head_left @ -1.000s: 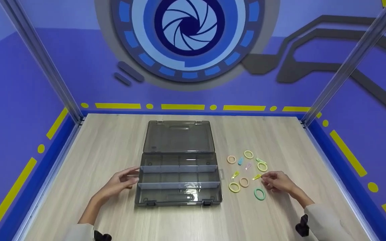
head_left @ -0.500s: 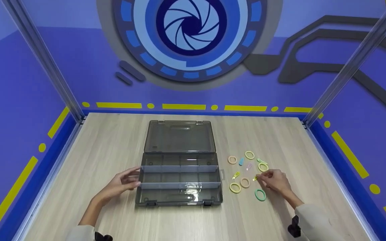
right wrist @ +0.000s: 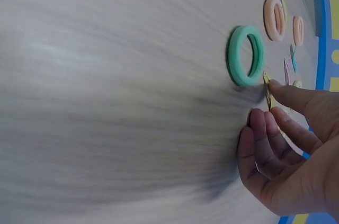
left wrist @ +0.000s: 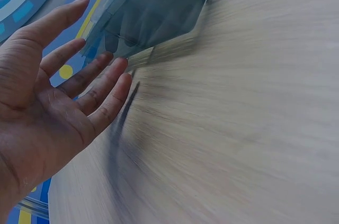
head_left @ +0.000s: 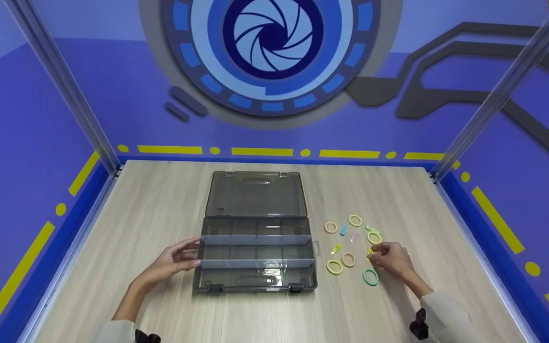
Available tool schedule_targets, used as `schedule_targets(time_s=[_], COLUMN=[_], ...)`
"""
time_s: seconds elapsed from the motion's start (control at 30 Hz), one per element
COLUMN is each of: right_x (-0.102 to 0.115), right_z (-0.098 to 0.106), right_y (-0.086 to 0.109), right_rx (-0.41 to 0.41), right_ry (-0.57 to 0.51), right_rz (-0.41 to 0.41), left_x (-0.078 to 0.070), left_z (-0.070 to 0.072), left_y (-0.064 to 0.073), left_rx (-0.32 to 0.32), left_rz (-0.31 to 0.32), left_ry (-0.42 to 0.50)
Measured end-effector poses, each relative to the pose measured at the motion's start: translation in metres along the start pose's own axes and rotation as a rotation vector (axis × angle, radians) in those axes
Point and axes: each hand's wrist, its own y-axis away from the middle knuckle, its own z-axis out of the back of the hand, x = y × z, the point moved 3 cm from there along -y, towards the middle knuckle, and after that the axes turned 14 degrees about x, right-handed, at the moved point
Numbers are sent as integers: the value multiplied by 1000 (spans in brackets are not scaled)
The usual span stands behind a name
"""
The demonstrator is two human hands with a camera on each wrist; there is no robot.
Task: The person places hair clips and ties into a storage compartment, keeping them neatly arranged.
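A yellow hair clip (right wrist: 267, 87) is pinched at the thumb and fingertips of my right hand (head_left: 392, 259), low over the table. The green hair ring (right wrist: 244, 56) lies close by in the right wrist view, and a yellow ring (head_left: 374, 237) is just beyond the fingertips. On the other side, my left hand (head_left: 167, 266) has its fingers extended, with thumb and fingertips at the left wall of a smoky see-through compartment box (head_left: 255, 275). The left wrist view shows that palm (left wrist: 45, 113) and the spread fingers beside the box's corner. The box's lid (head_left: 256, 194) lies folded back.
Right of the box lie more hair rings, such as a peach ring (head_left: 348, 260) and a pale yellow ring (head_left: 334, 267). Among them are a second yellow clip (head_left: 336, 249), a blue clip (head_left: 343, 230) and a pink clip (head_left: 354, 237). Blue panels wall the table.
My right hand first moved left onto the yellow clip, and its fingers now pinch it. The clip has shifted slightly right and turned. The left thumb has come closer to the box's wall.
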Motion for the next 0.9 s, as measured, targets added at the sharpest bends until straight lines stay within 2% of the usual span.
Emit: schedule_targets(time_s=[0.13,0.2,0.37,0.6,0.9], right_x=[-1,-2,-5,-4,-7], right_z=[2,2,3,2,0], right_y=[4,4,5,4,1], right_rx=[42,52,25,-47,-43], right_ry=[-41,-52,-35,85,27], right_rz=[63,69,11,-22,-36], left_x=[1,2,1,-2,-2], left_z=[0,0,0,1,2], left_y=[0,0,0,0,-1], left_rx=[10,19,32,28,16], left_rz=[-15,-30,-59,-60,-11], left_ry=[-1,-5,-12,-12,-27])
